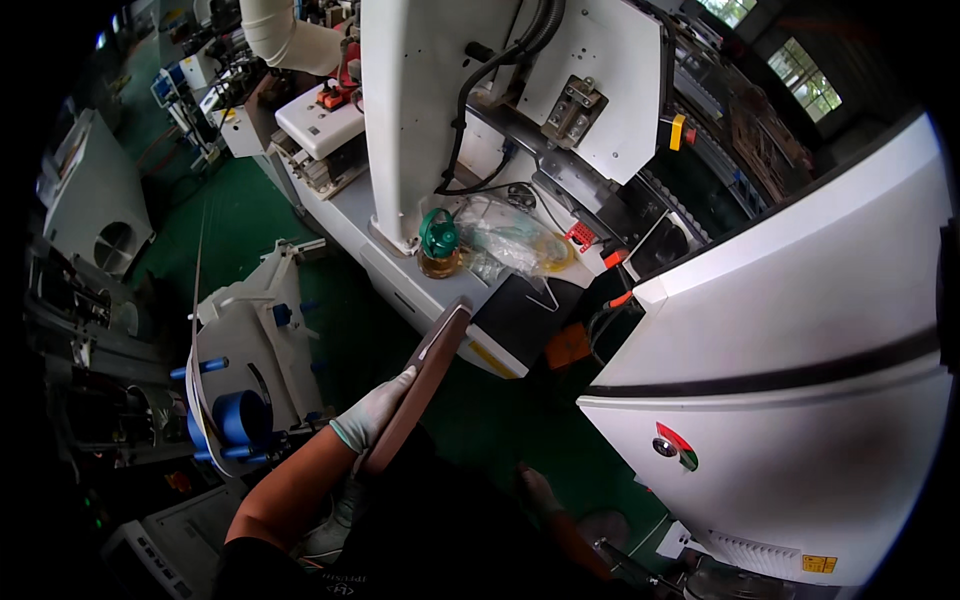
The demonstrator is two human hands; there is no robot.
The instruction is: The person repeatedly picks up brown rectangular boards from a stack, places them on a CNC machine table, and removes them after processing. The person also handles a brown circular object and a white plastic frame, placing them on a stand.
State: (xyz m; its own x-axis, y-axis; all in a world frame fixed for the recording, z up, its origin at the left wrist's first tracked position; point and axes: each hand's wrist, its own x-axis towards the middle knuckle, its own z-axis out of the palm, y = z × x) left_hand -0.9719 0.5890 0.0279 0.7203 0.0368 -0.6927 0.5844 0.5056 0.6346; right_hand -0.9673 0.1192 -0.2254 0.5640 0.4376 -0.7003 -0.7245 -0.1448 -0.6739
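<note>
My left hand (375, 412), in a pale glove, is closed on a long flat brown board (428, 378) with a lighter edge. The board is tilted, its far end rising toward the machine's white bed and its near end close to my body. My fingers on its far side are hidden. Lower and to the right, my right hand (540, 490) hangs beside my body, also gloved. It lies in dim light with its fingers stretched out, and I see nothing in it.
A large white machine housing (770, 400) fills the right side. Ahead, the machine bed carries a green-lidded bottle (439, 240) and a clear plastic bag (505, 238). At left stands a white frame with blue rollers (242, 418) on the green floor (190, 225). An orange box (568, 346) sits below the bed.
</note>
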